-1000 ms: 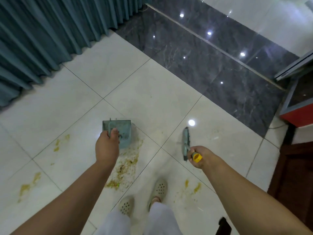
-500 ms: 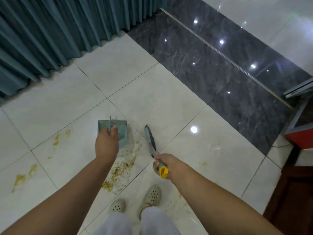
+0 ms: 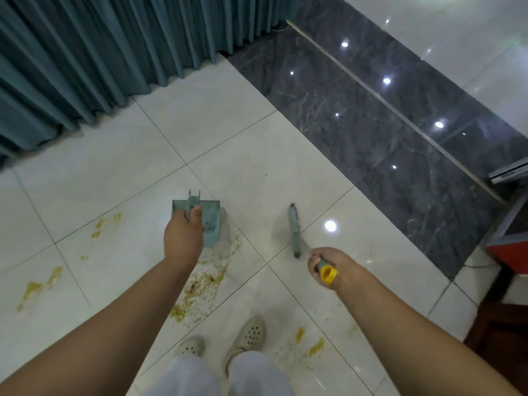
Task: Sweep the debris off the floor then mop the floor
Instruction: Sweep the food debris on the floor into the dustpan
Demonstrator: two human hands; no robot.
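My left hand [image 3: 183, 238] grips the handle of a pale green dustpan [image 3: 211, 221] that rests on the white tiled floor [image 3: 257, 167]. A trail of yellow-green crumbs [image 3: 204, 284] runs from the dustpan's mouth back toward my feet. My right hand [image 3: 334, 265] holds a broom by its grey handle with a yellow end cap [image 3: 328, 274]. The broom head [image 3: 294, 230] sits on the floor to the right of the dustpan, apart from the crumb trail.
Yellow smears [image 3: 37, 287] mark the tiles at left, and more yellow smears [image 3: 310, 341] lie near my shoes [image 3: 251, 335]. A teal curtain [image 3: 100, 52] hangs at the back left. Dark marble flooring [image 3: 371, 115] runs diagonally at right, with a red cabinet [image 3: 511, 250] at the right edge.
The broom swung left toward the dustpan, then back out to the right. The dustpan and my left hand stayed in place.
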